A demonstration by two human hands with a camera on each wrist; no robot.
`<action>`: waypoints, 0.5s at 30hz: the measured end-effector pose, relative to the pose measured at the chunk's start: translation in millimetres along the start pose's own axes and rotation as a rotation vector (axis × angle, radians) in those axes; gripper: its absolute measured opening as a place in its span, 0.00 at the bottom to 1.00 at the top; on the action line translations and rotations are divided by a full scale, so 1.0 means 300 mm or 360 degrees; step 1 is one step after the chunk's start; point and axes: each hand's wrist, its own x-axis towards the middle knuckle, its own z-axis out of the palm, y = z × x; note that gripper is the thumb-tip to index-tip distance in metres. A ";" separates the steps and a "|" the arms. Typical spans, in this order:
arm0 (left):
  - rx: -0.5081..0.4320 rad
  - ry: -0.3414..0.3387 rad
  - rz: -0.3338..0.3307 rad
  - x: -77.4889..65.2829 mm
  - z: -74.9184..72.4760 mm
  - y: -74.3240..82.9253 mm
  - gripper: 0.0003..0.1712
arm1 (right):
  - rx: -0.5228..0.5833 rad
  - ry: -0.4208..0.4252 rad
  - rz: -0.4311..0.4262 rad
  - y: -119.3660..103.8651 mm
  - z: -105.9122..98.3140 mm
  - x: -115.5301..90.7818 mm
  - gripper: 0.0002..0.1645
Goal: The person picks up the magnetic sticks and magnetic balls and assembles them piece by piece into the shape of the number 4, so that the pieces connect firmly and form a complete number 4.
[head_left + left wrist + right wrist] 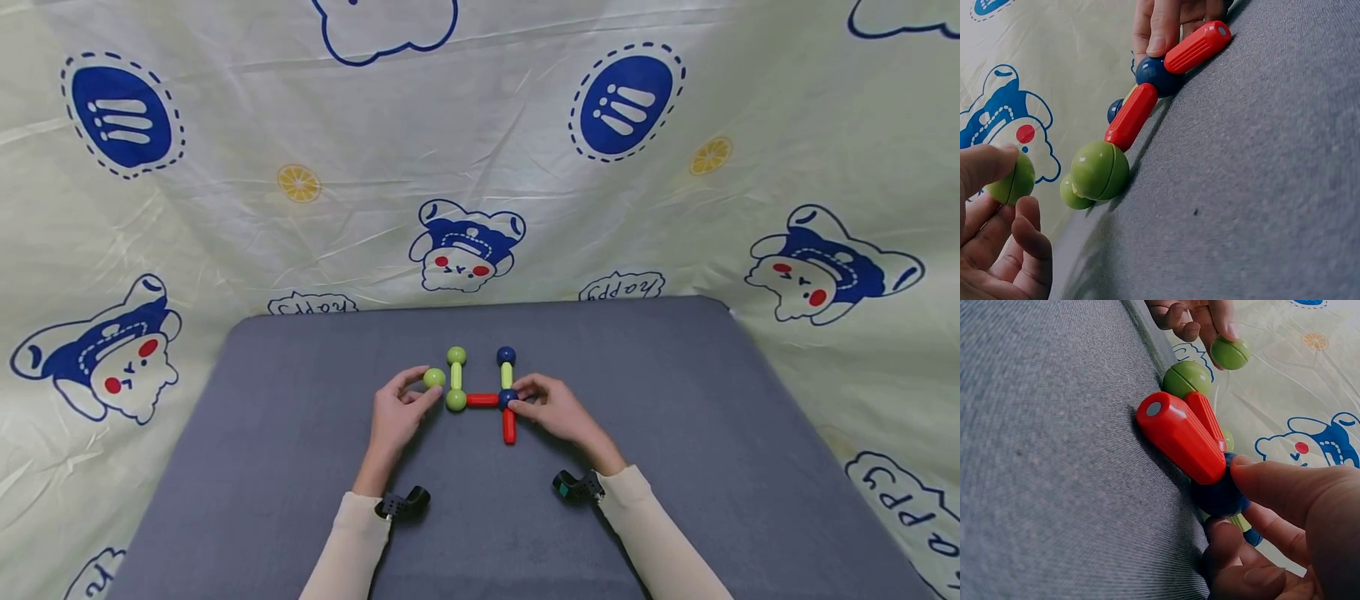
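A loose green ball [433, 378] is pinched between the thumb and fingers of my left hand [399, 414], just left of a joined figure of balls and rods. My right hand [553, 407] grips the near blue ball [507, 398] with thumb and fingers. From that ball one red rod [482, 400] runs left to a green ball [456, 401], and another red rod [1182, 439] points toward me, its end bare. Yellow-green rods lead away to a far green ball [457, 356] and a far blue ball [506, 356].
The figure lies on a grey cloth-covered table [300, 500]. A printed pale curtain [510, 125] hangs behind and beside it. Each wrist wears a black band mount, one on the left [403, 503] and one on the right [577, 487].
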 end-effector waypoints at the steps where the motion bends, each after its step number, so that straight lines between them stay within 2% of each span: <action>1: 0.0025 -0.0004 0.0008 -0.004 0.002 0.001 0.24 | 0.0003 -0.0002 -0.0006 0.000 0.001 -0.001 0.17; 6: 0.0147 -0.0060 0.0073 -0.028 0.018 0.007 0.23 | 0.0016 -0.0005 -0.0009 0.003 0.004 -0.004 0.18; 11: 0.0196 -0.0129 0.0147 -0.042 0.039 0.016 0.22 | 0.0005 0.0002 -0.0031 0.000 0.004 -0.003 0.19; 15: 0.0237 -0.0235 0.0184 -0.045 0.053 0.026 0.23 | -0.0052 0.0019 -0.0078 -0.007 0.003 0.000 0.19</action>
